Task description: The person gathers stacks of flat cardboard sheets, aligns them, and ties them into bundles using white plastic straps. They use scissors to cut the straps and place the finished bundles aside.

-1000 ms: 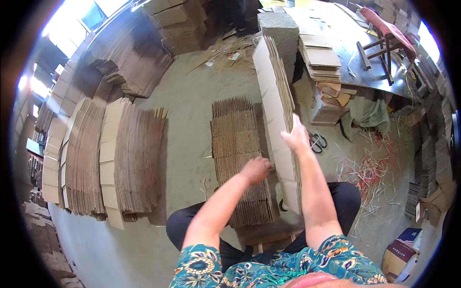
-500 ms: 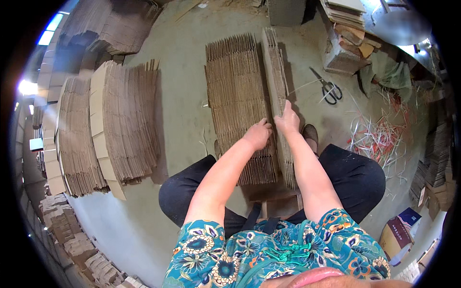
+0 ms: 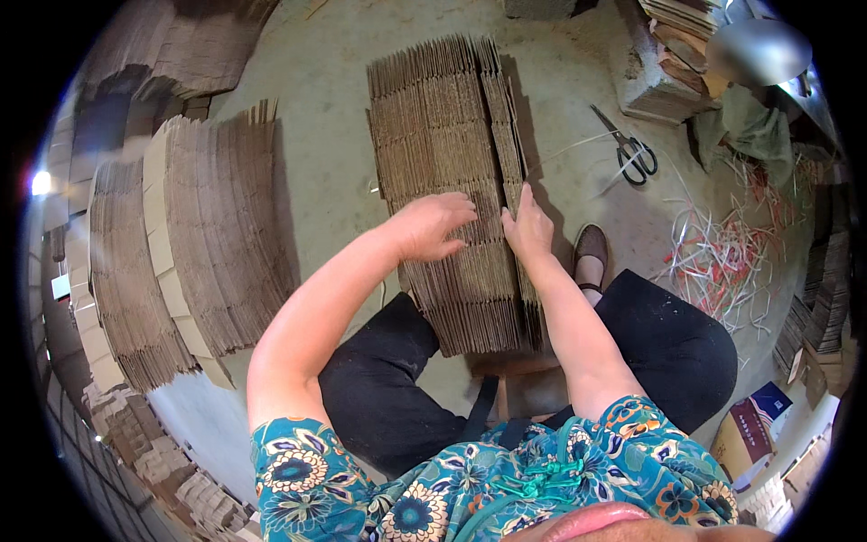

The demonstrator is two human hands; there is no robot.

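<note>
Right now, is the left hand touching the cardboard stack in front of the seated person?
Touching. The head view shows the left hand lying palm-down on the cardboard stack, fingers spread across its ridged top with no gap showing.

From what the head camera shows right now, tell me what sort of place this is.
Probably a small cardboard-box workshop: flattened cardboard stacks cover the concrete floor, scissors lie beside loose strapping offcuts, and both hands press on a cardboard stack.

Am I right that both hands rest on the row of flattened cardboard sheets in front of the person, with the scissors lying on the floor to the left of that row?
Not quite. In the head view the scissors lie on the floor to the right of the cardboard row, not the left. The left hand and right hand do both rest on it.
</note>
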